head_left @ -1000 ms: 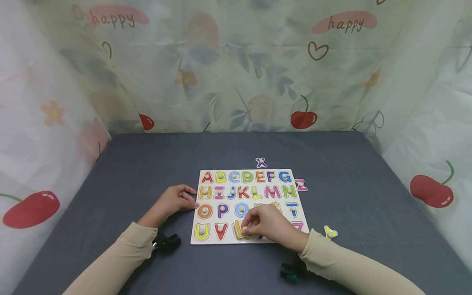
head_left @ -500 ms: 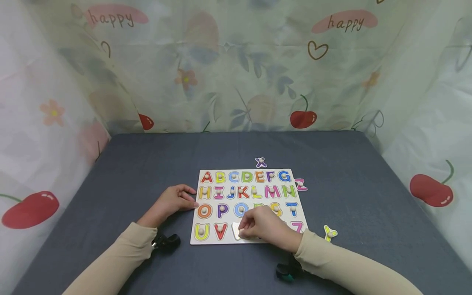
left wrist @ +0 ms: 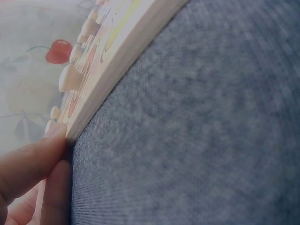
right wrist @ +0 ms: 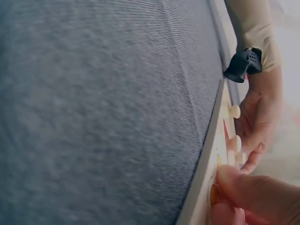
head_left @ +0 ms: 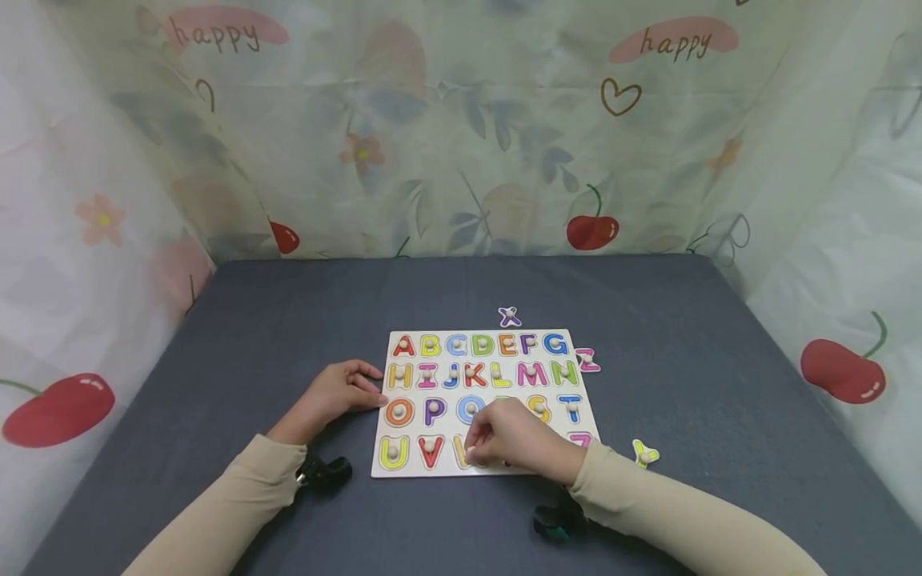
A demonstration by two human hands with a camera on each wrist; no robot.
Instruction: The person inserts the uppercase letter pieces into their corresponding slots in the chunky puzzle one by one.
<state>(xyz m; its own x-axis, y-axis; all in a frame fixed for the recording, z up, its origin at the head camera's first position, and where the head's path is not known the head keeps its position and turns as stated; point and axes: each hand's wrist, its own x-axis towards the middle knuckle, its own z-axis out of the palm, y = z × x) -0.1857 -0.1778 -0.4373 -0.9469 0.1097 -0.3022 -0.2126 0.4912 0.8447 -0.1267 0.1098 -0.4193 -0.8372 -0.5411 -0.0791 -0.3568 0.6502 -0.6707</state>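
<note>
A white wooden alphabet peg puzzle board (head_left: 450, 464) lies on the dark table. My right hand (head_left: 520, 436) pinches the knob of a yellow letter W piece (head_left: 460, 453) at the bottom row, beside the red V (head_left: 430, 452). The hand hides most of that piece and the board to its right; whether it sits flush I cannot tell. My left hand (head_left: 338, 397) touches the board's left edge, its thumb (left wrist: 40, 154) on the rim in the left wrist view. Its fingers lie relaxed, holding nothing up.
Loose letter pieces lie around the board: a purple X (head_left: 510, 317) behind it, a pink Z (head_left: 588, 361) at its right edge, a yellow Y (head_left: 645, 454) by the right sleeve. Black wrist cameras hang under both wrists. Patterned cloth (head_left: 461, 160) closes off the back and sides.
My right hand has shifted slightly left with the W piece. Its yellow face, visible, then hidden half a second ago, partly shows again. My left hand stays at the board's edge.
</note>
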